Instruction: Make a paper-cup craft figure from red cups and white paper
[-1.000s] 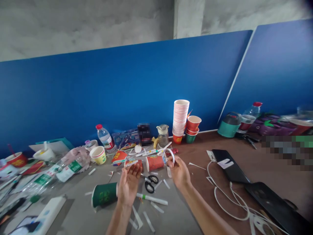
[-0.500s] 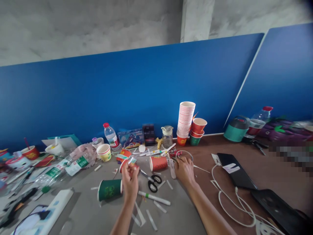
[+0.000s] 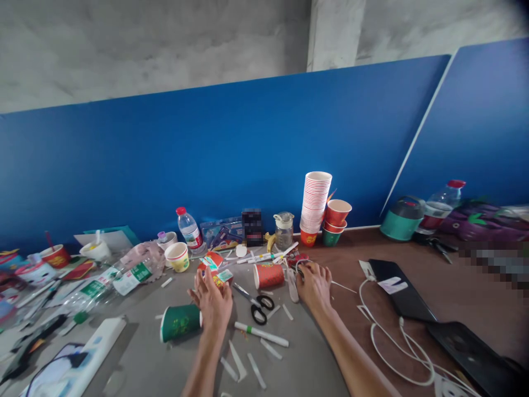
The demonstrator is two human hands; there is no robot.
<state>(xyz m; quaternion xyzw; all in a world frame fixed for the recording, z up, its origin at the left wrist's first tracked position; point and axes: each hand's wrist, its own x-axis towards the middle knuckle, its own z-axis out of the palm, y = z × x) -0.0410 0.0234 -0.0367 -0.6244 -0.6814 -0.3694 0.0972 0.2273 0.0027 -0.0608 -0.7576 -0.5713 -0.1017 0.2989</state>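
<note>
My left hand has its fingers spread. It is right behind a green paper cup lying on its side, and its fingertips overlap a red printed paper piece; contact is unclear. My right hand rests low over small clutter, its fingers bent and somewhat apart. Beside its thumb lies a clear flat strip. Between the hands are a red paper cup on its side, black-handled scissors and a white marker with a green band.
White paper strips are scattered in front. A tall stack of paper cups, a glass jar and a water bottle stand along the blue partition. Rightward lie a black phone and a white cable; leftward, a power strip.
My left hand has spread its fingers and come away from the red paper piece, slightly down and left. The green cup has shifted a little left. My right hand has barely moved.
</note>
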